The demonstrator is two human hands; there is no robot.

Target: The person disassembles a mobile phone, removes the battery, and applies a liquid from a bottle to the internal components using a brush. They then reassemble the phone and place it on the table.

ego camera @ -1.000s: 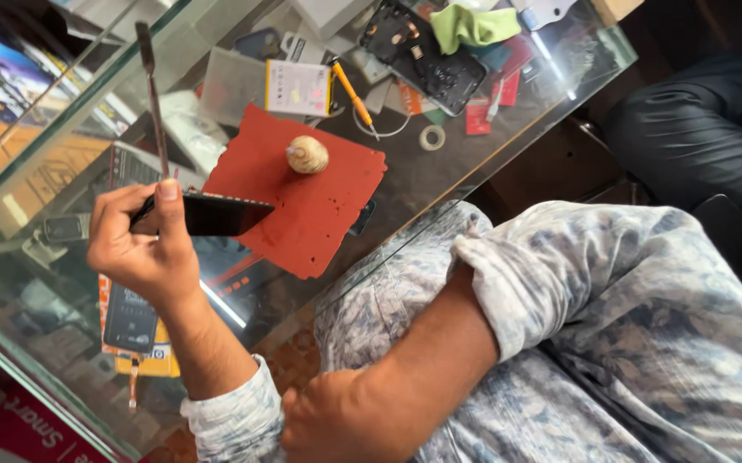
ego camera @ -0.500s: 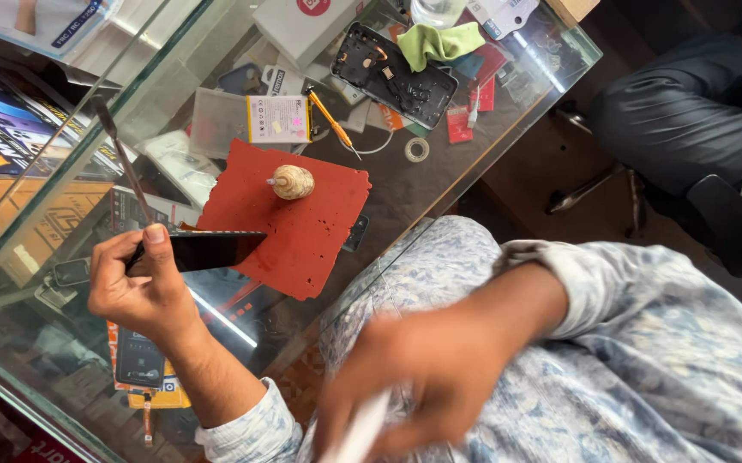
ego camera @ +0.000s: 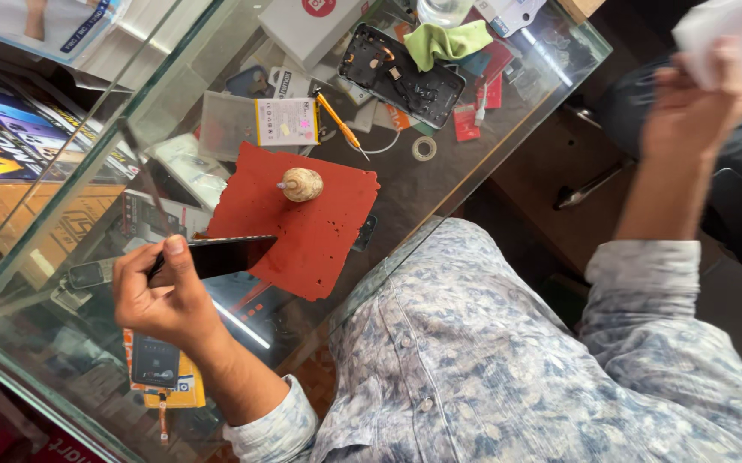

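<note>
My left hand point(ego camera: 169, 296) grips a flat black phone panel point(ego camera: 227, 255) by one end, together with a thin dark rod point(ego camera: 144, 176) that sticks up and away from the fingers. The panel's free end lies over the near-left edge of a red mat point(ego camera: 319, 223) on the glass counter point(ego camera: 439, 184). A beige rounded lump with a small stub point(ego camera: 302, 184) rests on the mat, apart from the panel. My right hand point(ego camera: 696, 107) is raised at the upper right, off the counter, pinching a white tissue or cloth point(ego camera: 722, 34).
Behind the mat lie an opened phone body point(ego camera: 401, 73), a green cloth point(ego camera: 448, 41), an orange-handled screwdriver point(ego camera: 341, 124), a flat battery pack point(ego camera: 287, 122), a small tape ring point(ego camera: 424, 148) and a white box point(ego camera: 319, 26). Phones and boxes show below the glass.
My right hand rose from my lap to the upper right, now carrying a white tissue. My left hand kept its hold on the panel and rod and hardly moved.
</note>
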